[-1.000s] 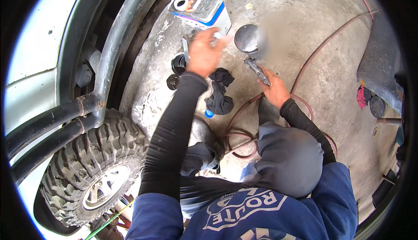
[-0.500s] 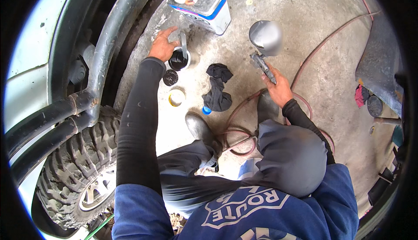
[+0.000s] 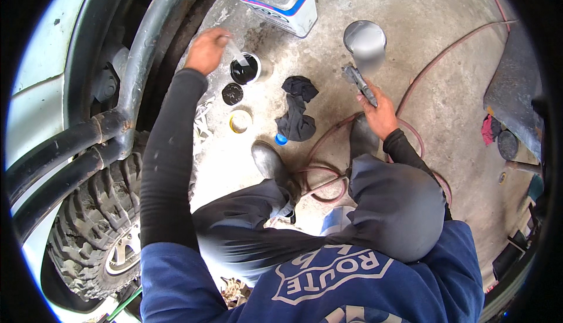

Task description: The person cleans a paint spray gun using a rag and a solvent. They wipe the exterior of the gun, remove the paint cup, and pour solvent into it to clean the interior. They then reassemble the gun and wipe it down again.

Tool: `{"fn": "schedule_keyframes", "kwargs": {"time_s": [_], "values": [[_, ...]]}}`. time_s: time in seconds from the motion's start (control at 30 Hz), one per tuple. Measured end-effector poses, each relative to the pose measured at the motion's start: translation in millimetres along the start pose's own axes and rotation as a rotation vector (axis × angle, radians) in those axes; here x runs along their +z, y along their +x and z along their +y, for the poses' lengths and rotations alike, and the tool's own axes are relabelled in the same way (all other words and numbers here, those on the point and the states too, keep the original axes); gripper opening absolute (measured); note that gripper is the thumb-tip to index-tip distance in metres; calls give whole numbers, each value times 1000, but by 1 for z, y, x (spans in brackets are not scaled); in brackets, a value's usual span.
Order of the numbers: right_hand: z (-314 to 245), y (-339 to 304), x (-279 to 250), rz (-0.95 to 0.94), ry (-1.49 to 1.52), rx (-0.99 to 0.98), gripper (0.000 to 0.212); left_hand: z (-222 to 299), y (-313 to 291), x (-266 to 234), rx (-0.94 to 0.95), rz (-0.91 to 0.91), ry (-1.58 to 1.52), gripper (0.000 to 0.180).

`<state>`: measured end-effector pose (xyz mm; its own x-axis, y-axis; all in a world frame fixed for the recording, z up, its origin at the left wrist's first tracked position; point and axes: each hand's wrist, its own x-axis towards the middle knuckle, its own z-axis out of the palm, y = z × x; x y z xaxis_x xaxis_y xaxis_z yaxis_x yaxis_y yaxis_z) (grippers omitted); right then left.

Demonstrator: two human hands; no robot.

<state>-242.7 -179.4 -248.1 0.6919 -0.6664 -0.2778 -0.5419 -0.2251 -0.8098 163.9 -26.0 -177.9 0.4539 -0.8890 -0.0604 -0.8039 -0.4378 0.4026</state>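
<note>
My left hand (image 3: 207, 50) is closed on the upper end of a pale, flat stir stick (image 3: 237, 52). Its lower end dips into a white can (image 3: 258, 59) of black paint (image 3: 243, 70). On the right, my right hand (image 3: 380, 111) grips a grey-smeared tool with a dark handle (image 3: 365, 90); its wide head points away from me, and I cannot make out its exact kind. Just beyond that head stands a shiny round metal can (image 3: 359, 29), partly blurred. A black-stained lid (image 3: 232, 94) and a yellow-edged ring (image 3: 240, 121), perhaps tape, lie nearer me than the paint.
At the far side stands a rectangular metal tin (image 3: 293, 15). A crumpled black rag (image 3: 298, 118) and a blue cap (image 3: 281, 139) lie between my arms. A red hose (image 3: 434, 64) loops past my boots (image 3: 365, 138). Vehicle tubing (image 3: 149, 47) and a tyre (image 3: 97, 229) border my left.
My left hand has moved left and slightly away from the can, and the stir stick now leans toward it. My right hand keeps its grip. The view has shifted slightly.
</note>
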Motion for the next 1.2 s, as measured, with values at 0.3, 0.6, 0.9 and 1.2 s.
{"fn": "schedule_keyframes", "kwargs": {"time_s": [0.3,0.6,0.9,1.2], "values": [[-1,-1,2,5,12,8,50,-9,-93,-38,-676,367,-578,26],[-4,-3,1,24,31,-2,49,-23,-129,-35,-847,517,-885,19],[1,-4,7,3,40,16,49,-40,-144,-23,-878,532,-1050,17],[-2,-6,4,16,52,14,48,-72,-165,-12,-1046,336,-724,13]]}}
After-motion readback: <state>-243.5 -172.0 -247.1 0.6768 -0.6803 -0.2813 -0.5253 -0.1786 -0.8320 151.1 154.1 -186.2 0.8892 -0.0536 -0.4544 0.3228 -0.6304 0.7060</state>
